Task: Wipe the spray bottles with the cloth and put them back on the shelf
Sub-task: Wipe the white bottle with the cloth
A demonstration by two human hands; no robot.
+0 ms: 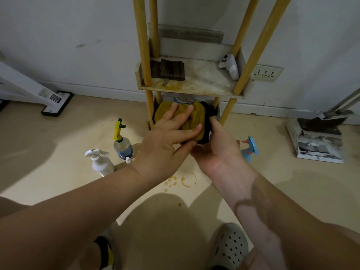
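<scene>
A shelf point(194, 88) of yellow wooden poles and stained pale tiers stands against the wall. Its middle tier carries a dark folded item point(169, 70) at left and a white controller point(230, 66) at right. On the beige floor point(78, 129) stand a white spray bottle point(101, 162), a clear yellow-topped spray bottle point(122, 145), a blue spray bottle point(250, 148), and a battered box point(319, 141); orange stains point(188, 180) mark it.
</scene>
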